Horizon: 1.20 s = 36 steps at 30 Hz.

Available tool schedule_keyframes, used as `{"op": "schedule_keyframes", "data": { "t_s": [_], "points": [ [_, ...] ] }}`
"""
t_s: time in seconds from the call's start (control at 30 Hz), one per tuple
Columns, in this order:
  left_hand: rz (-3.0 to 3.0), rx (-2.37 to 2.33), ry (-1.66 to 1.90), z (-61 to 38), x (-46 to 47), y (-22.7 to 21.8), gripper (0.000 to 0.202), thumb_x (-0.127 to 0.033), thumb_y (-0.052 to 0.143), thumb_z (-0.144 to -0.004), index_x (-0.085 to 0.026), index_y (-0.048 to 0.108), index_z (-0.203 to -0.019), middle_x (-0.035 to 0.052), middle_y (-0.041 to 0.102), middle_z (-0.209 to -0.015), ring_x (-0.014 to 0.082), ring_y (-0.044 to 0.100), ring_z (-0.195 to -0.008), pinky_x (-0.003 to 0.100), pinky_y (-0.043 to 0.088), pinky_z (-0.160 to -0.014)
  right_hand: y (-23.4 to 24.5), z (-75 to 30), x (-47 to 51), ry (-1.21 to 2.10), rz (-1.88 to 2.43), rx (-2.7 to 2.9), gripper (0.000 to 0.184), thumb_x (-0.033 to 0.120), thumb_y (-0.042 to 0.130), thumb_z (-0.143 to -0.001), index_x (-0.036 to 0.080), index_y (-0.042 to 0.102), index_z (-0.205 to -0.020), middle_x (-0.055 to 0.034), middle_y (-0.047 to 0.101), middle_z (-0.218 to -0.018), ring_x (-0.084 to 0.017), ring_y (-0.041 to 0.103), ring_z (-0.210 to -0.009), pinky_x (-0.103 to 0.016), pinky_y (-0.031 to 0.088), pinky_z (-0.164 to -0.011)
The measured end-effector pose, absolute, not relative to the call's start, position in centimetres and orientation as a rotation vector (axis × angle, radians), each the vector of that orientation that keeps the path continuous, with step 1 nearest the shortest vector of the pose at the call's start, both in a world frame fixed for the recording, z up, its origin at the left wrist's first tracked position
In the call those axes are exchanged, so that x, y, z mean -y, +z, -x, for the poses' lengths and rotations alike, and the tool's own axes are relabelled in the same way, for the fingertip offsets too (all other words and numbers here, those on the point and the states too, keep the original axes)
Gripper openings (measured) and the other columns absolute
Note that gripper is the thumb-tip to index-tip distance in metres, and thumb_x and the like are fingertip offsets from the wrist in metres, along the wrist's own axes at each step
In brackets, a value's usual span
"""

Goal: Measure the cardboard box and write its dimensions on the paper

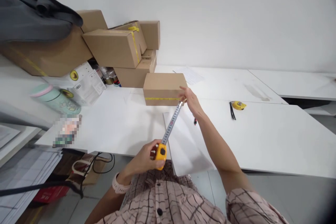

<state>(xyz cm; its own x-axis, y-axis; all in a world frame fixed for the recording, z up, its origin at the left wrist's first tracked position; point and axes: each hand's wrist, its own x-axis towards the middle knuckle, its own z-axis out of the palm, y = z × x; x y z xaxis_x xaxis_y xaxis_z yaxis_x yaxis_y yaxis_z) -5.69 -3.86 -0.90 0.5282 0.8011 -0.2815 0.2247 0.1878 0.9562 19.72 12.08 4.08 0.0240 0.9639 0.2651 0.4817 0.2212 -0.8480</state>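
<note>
My left hand (144,160) is closed around a yellow tape measure case (160,152) near the table's front edge. Its blade (172,123) runs up and away to a small cardboard box (163,88) with yellow tape that sits on the white table (262,136). My right hand (190,100) reaches out to the box's lower right corner and pinches the blade's end there. A pen (195,121) lies on the table just under my right forearm.
A second yellow tape measure (237,105) with a black strap lies to the right. Stacked cardboard boxes (115,47) stand at the back left, with a white carton (84,82) and a green bottle (54,98). Paper sheets (190,74) lie behind the box.
</note>
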Motion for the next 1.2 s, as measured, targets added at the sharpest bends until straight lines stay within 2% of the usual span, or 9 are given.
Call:
{"op": "schedule_keyframes", "data": {
  "t_s": [0.13, 0.27, 0.37, 0.43, 0.57, 0.73, 0.9, 1.1, 1.2],
  "points": [
    [-1.47, -0.951, 0.443, 4.9, 4.0, -1.2, 0.059, -0.029, 0.082, -0.069, -0.023, 0.062, -0.124, 0.0057, 0.063, -0.108, 0.0227, 0.063, -0.093, 0.035, 0.056, -0.08, 2.7, -21.4, -7.6, 0.759, 1.422, 1.511, 0.063, 0.077, 0.039, -0.09, 0.022, 0.069, -0.078, 0.0013, 0.047, -0.055, -0.017, 0.048, -0.055, -0.03, 0.038, -0.054],
    [-1.447, -0.961, 0.51, 4.1, 3.1, -1.7, 0.087, -0.029, 0.082, -0.07, -0.029, 0.046, -0.149, 0.0075, 0.061, -0.121, 0.0236, 0.062, -0.102, 0.038, 0.053, -0.089, 0.1, -20.5, -4.9, 0.625, 1.484, 1.384, 0.057, 0.074, 0.041, -0.091, 0.026, 0.06, -0.066, 0.0018, 0.039, -0.051, -0.018, 0.046, -0.053, -0.031, 0.038, -0.053],
    [-1.446, -0.974, 0.677, 3.3, 1.9, -1.8, 0.109, -0.028, 0.082, -0.072, -0.032, 0.02, -0.161, 0.0059, 0.063, -0.117, 0.0218, 0.062, -0.103, 0.04, 0.048, -0.097, -1.3, -18.3, -3.4, 0.671, 1.437, 1.443, 0.052, 0.068, 0.041, -0.094, 0.028, 0.063, -0.069, 0.0003, 0.05, -0.055, -0.02, 0.053, -0.056, -0.033, 0.044, -0.058],
    [-1.5, -0.973, 0.748, 3.0, 0.9, -1.5, 0.111, -0.026, 0.082, -0.072, -0.03, 0.017, -0.162, 0.0056, 0.064, -0.115, 0.0215, 0.063, -0.103, 0.039, 0.046, -0.098, -1.9, -17.0, -2.7, 0.708, 1.333, 1.556, 0.047, 0.061, 0.041, -0.097, 0.029, 0.067, -0.076, -0.0022, 0.064, -0.067, -0.022, 0.062, -0.067, -0.036, 0.05, -0.067],
    [-1.657, -1.025, 0.853, 3.5, -2.2, 0.8, 0.104, -0.028, 0.083, -0.073, -0.029, 0.025, -0.159, 0.0067, 0.067, -0.116, 0.022, 0.064, -0.104, 0.037, 0.047, -0.096, -3.2, -17.6, -2.9, 0.582, 1.275, 1.598, 0.036, 0.051, 0.04, -0.1, 0.03, 0.07, -0.101, -0.0083, 0.073, -0.105, -0.025, 0.066, -0.099, -0.04, 0.053, -0.085],
    [-1.964, -1.347, 1.205, 4.1, -10.8, 6.3, 0.09, -0.03, 0.083, -0.072, -0.028, 0.037, -0.15, 0.0081, 0.064, -0.127, 0.0244, 0.064, -0.11, 0.039, 0.048, -0.098, -5.8, -23.6, -6.9, 0.332, 1.926, 1.346, 0.044, 0.052, 0.04, -0.097, 0.02, 0.061, -0.118, -0.0102, 0.069, -0.098, -0.027, 0.065, -0.093, -0.04, 0.049, -0.083],
    [-2.28, -1.621, 1.198, 3.3, -20.6, 9.1, 0.069, -0.02, 0.076, -0.078, -0.016, 0.044, -0.139, 0.012, 0.058, -0.132, 0.0251, 0.057, -0.115, 0.042, 0.045, -0.102, -7.9, -26.4, -9.9, 0.376, 2.332, 1.353, 0.057, 0.058, 0.045, -0.097, 0.016, 0.044, -0.136, -0.017, 0.069, -0.114, -0.032, 0.065, -0.105, -0.041, 0.045, -0.086],
    [-2.286, -1.738, 0.862, 3.7, -26.1, 6.6, 0.052, -0.021, 0.074, -0.076, -0.019, 0.056, -0.125, 0.0156, 0.063, -0.121, 0.036, 0.057, -0.118, 0.052, 0.043, -0.103, -8.0, -26.2, -10.1, 0.392, 2.404, 1.596, 0.042, 0.023, 0.034, -0.102, 0.017, 0.04, -0.143, -0.0181, 0.065, -0.122, -0.029, 0.066, -0.106, -0.039, 0.045, -0.087],
    [-2.29, -1.735, 0.934, 3.6, -25.8, 5.6, 0.047, -0.022, 0.072, -0.078, -0.02, 0.059, -0.123, 0.0172, 0.061, -0.131, 0.0379, 0.048, -0.133, 0.059, 0.033, -0.114, -8.1, -26.5, -10.2, 0.363, 2.411, 1.688, 0.043, 0.016, 0.033, -0.099, 0.016, 0.048, -0.14, -0.0193, 0.065, -0.12, -0.029, 0.066, -0.104, -0.039, 0.045, -0.086]
  ]
}}
